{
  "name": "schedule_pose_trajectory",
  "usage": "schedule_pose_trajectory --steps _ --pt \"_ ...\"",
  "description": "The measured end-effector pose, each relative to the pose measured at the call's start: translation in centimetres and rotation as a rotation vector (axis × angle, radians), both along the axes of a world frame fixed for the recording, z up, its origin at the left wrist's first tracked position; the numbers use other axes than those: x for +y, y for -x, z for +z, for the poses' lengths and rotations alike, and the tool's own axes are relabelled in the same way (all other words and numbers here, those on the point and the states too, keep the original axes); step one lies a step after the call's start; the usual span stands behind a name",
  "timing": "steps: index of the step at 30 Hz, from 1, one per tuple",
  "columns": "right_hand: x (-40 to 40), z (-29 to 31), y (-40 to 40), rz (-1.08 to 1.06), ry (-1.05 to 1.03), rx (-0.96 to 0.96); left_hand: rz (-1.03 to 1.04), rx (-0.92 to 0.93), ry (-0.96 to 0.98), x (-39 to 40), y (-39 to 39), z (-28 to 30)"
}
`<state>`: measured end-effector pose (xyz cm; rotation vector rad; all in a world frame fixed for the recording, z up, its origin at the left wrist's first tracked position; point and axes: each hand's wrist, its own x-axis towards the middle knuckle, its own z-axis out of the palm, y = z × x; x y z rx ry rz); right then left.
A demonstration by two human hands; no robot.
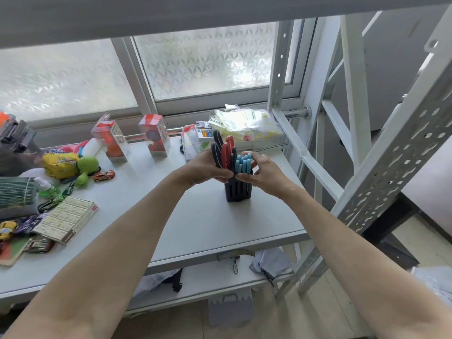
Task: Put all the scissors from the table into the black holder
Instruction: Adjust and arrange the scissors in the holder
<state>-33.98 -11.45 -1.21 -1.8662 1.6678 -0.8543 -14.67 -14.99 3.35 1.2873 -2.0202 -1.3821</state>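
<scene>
**Both hands at the holder**

Your left hand (205, 167) grips the red and black scissors (223, 152); your right hand (263, 173) pinches the blue scissors (243, 163), all standing in the holder (237, 190) on the table (208, 223); boxes (133, 140) and toys (80, 167) lie left, a shelf post (276, 77) behind.

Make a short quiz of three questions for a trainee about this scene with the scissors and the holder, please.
1. True or false: the black holder stands upright on the table.
2. Which colour are the scissor handles under the right hand? A) blue B) green C) yellow
3. Fill in: the left hand holds the scissors with red and ____ handles.

Key:
1. True
2. A
3. black
</scene>
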Motion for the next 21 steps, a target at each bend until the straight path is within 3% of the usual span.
schedule_pose_trajectory --steps 6,12,21 --pt "0.1 0.2 0.0 -0.032 0.01 0.066 -0.032 -0.094 0.112 0.5 0.3 -1.0" --pt "-0.6 1.9 0.0 0.047 -0.098 0.017 -0.022 0.005 -0.067 0.2 -0.3 -0.6" --pt "-0.8 1.8 0.3 0.052 -0.108 0.007 -0.063 -0.089 -0.127 -0.9 -0.2 -0.4"
